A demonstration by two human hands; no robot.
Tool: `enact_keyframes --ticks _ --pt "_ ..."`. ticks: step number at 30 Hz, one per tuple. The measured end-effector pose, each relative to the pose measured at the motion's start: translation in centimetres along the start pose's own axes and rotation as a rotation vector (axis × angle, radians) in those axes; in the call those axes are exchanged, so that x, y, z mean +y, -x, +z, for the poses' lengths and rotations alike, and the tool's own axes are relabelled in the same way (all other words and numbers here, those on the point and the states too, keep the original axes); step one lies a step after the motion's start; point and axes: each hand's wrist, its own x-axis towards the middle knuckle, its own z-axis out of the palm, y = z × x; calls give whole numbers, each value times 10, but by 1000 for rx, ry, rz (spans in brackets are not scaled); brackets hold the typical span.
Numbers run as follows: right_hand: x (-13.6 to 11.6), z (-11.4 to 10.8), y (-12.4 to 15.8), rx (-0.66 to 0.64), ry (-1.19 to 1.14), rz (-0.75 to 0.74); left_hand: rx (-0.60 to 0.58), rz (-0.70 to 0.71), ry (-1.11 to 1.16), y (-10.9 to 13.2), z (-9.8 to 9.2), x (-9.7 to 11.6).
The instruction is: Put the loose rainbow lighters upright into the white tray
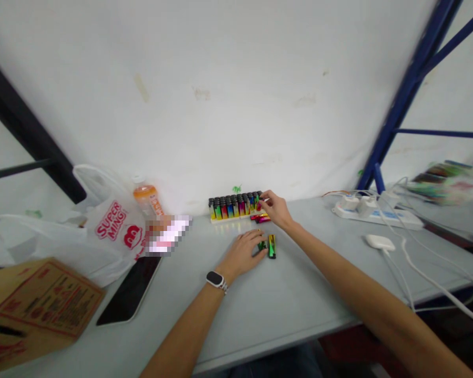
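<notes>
A white tray [230,220] against the wall holds several rows of upright lighters [236,206] with shiny multicoloured bodies and black tops. My right hand [276,209] is at the tray's right end, its thumb and fingers pinching a red lighter [259,205] beside the last ones in the row. Just below it lie red and yellow lighters [260,217] on their sides. My left hand [245,253], with a band on the wrist, rests low on the table, thumb and fingers around a green lighter [262,244], partly hidden. A green and gold lighter [271,245] lies right beside those fingertips.
To the left are a cardboard box [51,304], a black phone [131,291], a white plastic bag [102,226] and an orange drink bottle [147,198]. A power strip [378,214] with cables and a white charger case [380,242] are on the right. Blue metal posts [398,100] rise there.
</notes>
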Motion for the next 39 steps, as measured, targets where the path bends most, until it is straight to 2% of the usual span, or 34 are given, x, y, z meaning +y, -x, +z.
enact_keyframes --ticks 5,19,26,29,34,37,39 --pt "11 3 -19 -109 101 -62 12 -31 12 0 0 -5" --pt "21 2 -32 -244 59 23 32 -36 49 -1 4 -11" --pt "15 3 -29 -185 405 -27 77 -93 126 -1 3 -13" --pt "10 3 -25 -178 504 5 115 -126 129 0 0 -12" --pt "2 -2 -21 -213 593 54 186 -265 -27 0 -6 -9" --pt "-1 -5 -12 -229 616 26 134 -367 -183 -1 -9 -8" --pt "-4 -4 0 -192 589 7 93 -392 -232 -2 -11 -9"
